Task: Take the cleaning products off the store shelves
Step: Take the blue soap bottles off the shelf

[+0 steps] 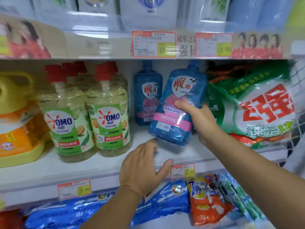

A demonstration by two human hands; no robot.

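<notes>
**Bottle tilted, one-hand grip**

Blue bottle (178,103) tilted, base seemingly just off the shelf (99,167). Right hand (203,119) grips its side, thumb across the label. Left hand (142,169) spread flat, just under the base. Risks: glossy body slipping from the single grip; swing knocking the rear bottle (146,96).

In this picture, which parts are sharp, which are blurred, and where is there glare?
Head view: sharpest at the centre, where the right hand grips the tilted blue bottle and labels on the OMO bottles are readable; head view, top and side edges: packs on the upper shelf smear into blur; head view, bottom: the glossy bags show white glare.
</notes>
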